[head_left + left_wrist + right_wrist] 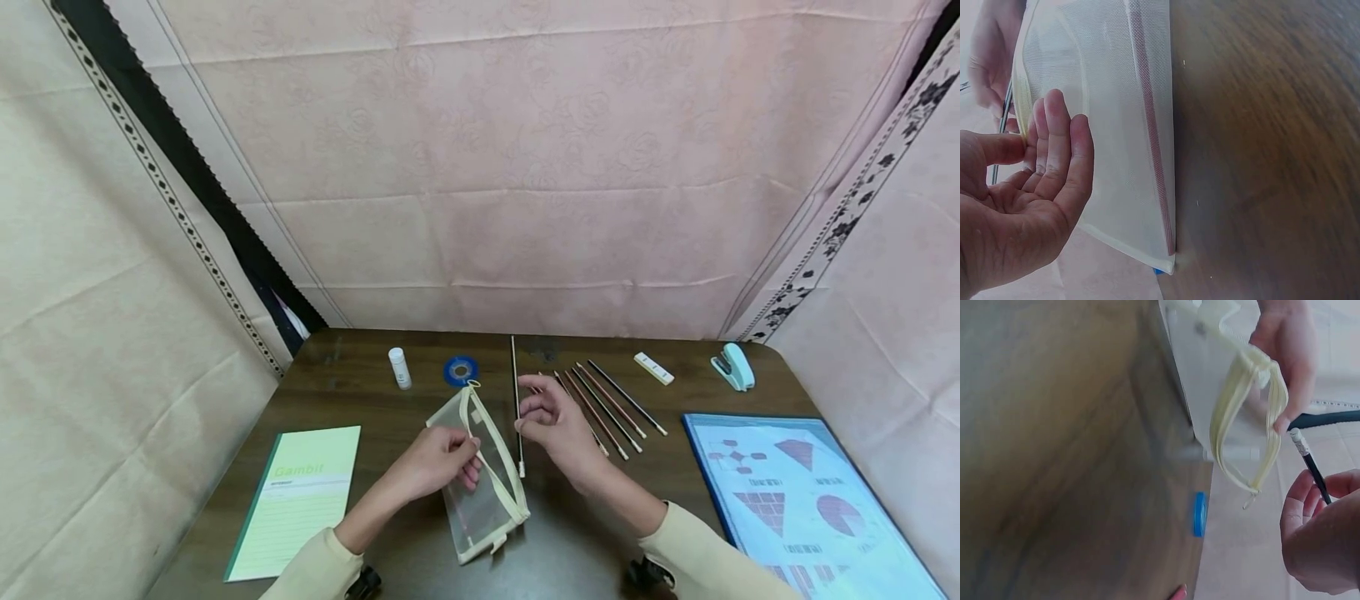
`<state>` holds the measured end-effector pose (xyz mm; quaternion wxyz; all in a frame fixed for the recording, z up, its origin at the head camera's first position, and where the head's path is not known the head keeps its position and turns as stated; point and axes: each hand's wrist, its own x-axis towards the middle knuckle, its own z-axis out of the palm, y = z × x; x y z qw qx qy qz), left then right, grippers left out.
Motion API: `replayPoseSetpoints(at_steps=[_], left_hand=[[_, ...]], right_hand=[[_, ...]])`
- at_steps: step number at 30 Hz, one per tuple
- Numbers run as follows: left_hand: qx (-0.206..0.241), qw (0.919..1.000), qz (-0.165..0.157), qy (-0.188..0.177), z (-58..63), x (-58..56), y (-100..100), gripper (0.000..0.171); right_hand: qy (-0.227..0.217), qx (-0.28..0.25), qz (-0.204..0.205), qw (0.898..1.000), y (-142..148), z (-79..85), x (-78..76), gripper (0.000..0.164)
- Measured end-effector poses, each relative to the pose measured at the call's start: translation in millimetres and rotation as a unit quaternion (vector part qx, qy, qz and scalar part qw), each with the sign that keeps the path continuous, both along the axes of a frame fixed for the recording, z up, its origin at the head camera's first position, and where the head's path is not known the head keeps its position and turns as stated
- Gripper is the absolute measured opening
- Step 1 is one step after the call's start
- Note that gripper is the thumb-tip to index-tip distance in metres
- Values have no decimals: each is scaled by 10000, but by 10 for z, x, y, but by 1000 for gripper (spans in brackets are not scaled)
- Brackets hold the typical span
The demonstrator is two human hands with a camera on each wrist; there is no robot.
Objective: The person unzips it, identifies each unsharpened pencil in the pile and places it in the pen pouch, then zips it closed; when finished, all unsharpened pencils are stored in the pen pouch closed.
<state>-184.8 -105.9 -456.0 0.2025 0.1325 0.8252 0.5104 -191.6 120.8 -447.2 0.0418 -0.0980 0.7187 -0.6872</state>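
My left hand [442, 460] pinches the zipper edge of a pale mesh pencil pouch [476, 523] between thumb and fingers. In the right wrist view the pouch's zipped mouth [1225, 419] gapes. A reddish pencil [1152, 125] shows through the mesh in the left wrist view, lying along one side. With thumb and fingertips my right hand [558, 427] holds a black pencil [514, 367] just right of the pouch. Its white eraser end [1299, 441] points toward me, close to the pouch's edge. Several black and reddish pencils [606, 400] lie beside the right hand.
Behind the pouch are a blue tape roll [461, 371] and a white glue stick [400, 368]. A green notebook [303, 500] lies left. At right are an eraser [654, 368], a light blue stapler [735, 367] and a blue folder with printed charts [810, 500]. Cloth hangs around the table.
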Motion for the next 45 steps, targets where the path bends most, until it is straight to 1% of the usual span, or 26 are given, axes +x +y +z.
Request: replayPoseSetpoints(at_steps=[3,6,9,14,18,22,27,32,35,38,45], left_hand=[[3,10000,19,-51,4,0,-7,35],[-21,10000,14,-25,9,-3,-9,34],[-25,10000,3,14,13,-3,-6,33],[34,10000,-1,41,9,-2,-1,34],[55,9999,-15,96,-4,-2,8,33],[8,9999,-47,162,-2,2,26,33],[-43,9999,-46,86,15,6,33,32],[-48,10000,-68,54,6,1,41,32],[-18,10000,-68,45,-2,0,42,32],[30,10000,-54,12,-6,4,40,32],[87,9999,-69,-2,-15,13,42,32]], right_hand=[[-197,-50,43,9998,-43,-1,41,55],[-287,-76,65,9995,-77,-17,81,55],[-371,-97,182,9991,-105,-49,119,57],[-487,105,457,9977,-137,-124,179,60],[-538,213,530,9969,-139,-171,205,61],[-591,273,600,9961,-122,-192,219,60],[-579,422,735,9947,-109,-226,222,59],[-468,703,717,9938,-128,-255,220,58],[-426,783,697,9936,-147,-274,221,58],[-486,804,734,9929,-164,-288,226,58],[-728,863,981,9888,-186,-283,232,57]])
